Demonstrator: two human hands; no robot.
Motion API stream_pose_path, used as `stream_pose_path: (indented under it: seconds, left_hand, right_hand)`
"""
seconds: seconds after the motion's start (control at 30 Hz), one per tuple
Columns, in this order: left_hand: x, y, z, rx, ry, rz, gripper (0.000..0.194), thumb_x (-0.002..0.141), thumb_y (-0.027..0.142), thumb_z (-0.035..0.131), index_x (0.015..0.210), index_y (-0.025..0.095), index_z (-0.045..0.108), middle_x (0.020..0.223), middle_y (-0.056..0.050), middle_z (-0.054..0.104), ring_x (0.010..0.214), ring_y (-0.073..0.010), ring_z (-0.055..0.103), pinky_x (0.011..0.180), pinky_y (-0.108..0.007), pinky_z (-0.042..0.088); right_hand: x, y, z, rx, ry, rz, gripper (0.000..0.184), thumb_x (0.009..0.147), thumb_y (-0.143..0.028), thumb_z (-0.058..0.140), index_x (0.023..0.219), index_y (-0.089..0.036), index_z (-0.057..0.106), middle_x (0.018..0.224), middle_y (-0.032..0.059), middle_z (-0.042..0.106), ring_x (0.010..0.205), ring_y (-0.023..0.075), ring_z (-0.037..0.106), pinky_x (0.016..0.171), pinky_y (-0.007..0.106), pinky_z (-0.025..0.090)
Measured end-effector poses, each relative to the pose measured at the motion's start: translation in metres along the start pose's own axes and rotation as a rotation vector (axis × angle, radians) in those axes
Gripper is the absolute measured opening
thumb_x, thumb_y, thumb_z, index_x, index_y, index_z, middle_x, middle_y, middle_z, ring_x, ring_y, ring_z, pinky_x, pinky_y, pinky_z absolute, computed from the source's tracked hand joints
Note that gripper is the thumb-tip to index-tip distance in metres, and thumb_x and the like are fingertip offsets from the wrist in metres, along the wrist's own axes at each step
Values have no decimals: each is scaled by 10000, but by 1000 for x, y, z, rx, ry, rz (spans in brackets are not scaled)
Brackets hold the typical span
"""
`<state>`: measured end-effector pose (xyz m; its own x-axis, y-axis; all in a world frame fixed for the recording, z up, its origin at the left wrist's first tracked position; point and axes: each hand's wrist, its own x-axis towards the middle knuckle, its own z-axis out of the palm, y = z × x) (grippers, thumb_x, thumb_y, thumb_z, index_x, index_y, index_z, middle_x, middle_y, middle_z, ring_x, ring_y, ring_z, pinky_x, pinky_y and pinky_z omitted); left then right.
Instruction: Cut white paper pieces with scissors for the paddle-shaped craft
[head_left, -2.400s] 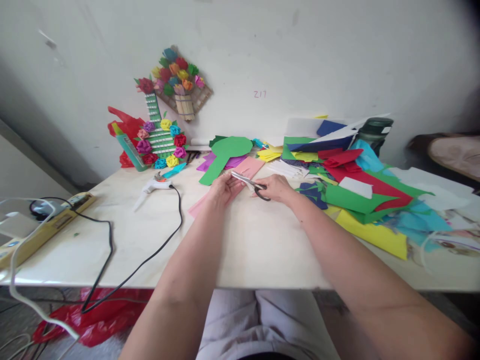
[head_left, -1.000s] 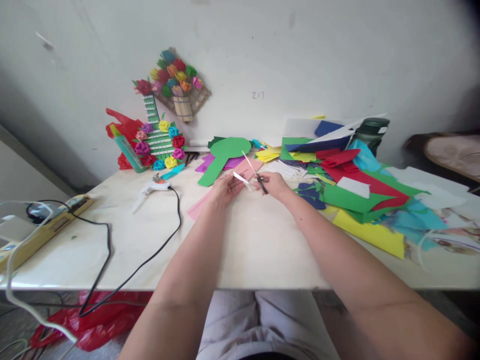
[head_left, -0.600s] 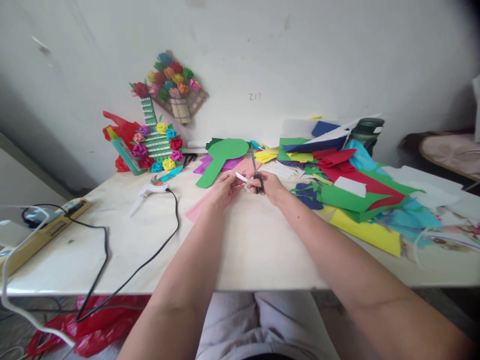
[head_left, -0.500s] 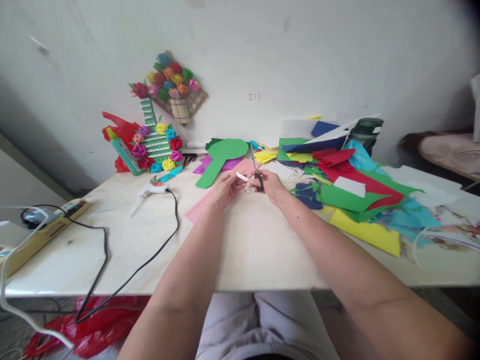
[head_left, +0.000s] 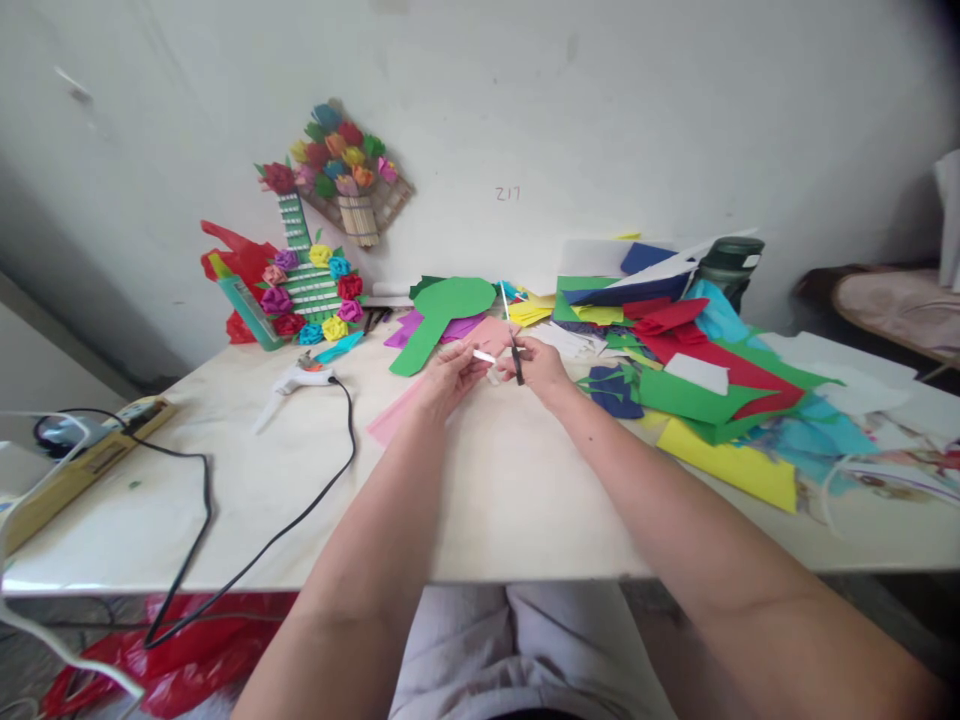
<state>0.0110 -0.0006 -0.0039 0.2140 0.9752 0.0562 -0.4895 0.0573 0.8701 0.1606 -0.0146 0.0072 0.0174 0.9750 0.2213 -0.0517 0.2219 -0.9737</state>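
Observation:
My left hand (head_left: 448,372) pinches a small white strip of paper (head_left: 484,356) just above the table. My right hand (head_left: 541,364) grips black-handled scissors (head_left: 512,336) with the blades pointing up and away, right beside the strip. Under both hands lies a pink paper sheet (head_left: 491,334), with another pink piece (head_left: 390,421) sticking out to the left. A green paper cut-out (head_left: 442,309) rests just behind the hands.
A white glue gun (head_left: 296,382) with a black cord (head_left: 300,512) lies left of my hands. Paper-flower crafts (head_left: 315,290) lean on the wall. A heap of coloured paper (head_left: 697,370) covers the right side; a dark jar (head_left: 729,262) stands behind it. A power strip (head_left: 82,465) sits far left.
The scissors were lying low over the pink sheet; now they are raised with the blades pointing up. My left hand has lifted a small white strip. The view has drifted slightly right.

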Motion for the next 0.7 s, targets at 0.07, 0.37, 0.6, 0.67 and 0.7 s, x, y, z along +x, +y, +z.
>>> stream_pose_path:
  seconds: [0.07, 0.37, 0.6, 0.67, 0.7]
  left_hand:
    - [-1, 1, 1, -9, -2, 2, 149, 770, 123, 529, 905, 111, 591, 766, -76, 665, 641, -114, 633, 637, -224, 511]
    - [-2, 0, 1, -12, -1, 16, 150, 759, 120, 539, 899, 107, 591, 763, -80, 666, 631, -115, 635, 639, -219, 513]
    - [1, -1, 1, -9, -11, -4, 81, 757, 140, 556, 817, 103, 595, 752, -77, 666, 634, -115, 636, 646, -218, 515]
    - [1, -2, 0, -12, 0, -7, 67, 759, 140, 552, 796, 101, 591, 735, -79, 663, 636, -118, 636, 637, -213, 516]
    - [1, -2, 0, -15, 13, -6, 62, 758, 140, 554, 793, 102, 589, 727, -77, 661, 636, -119, 636, 635, -214, 516]
  right_hand:
    - [0, -2, -2, 23, 38, 43, 430, 504, -299, 708, 875, -154, 546, 529, -37, 598, 407, 86, 530, 398, 185, 376]
    - [1, -2, -3, 47, 51, 68, 434, 506, -276, 720, 883, -147, 549, 538, -36, 601, 401, 76, 528, 379, 167, 340]
    - [1, 0, -4, 53, 22, 49, 440, 483, -269, 723, 873, -152, 554, 501, -50, 586, 398, 78, 518, 379, 172, 344]
    - [0, 0, -3, 37, 11, 53, 434, 485, -269, 720, 868, -150, 553, 498, -51, 583, 379, 74, 500, 376, 180, 349]
    - [0, -1, -3, 24, 0, 54, 431, 487, -270, 719, 864, -148, 551, 501, -50, 583, 369, 72, 490, 375, 186, 353]
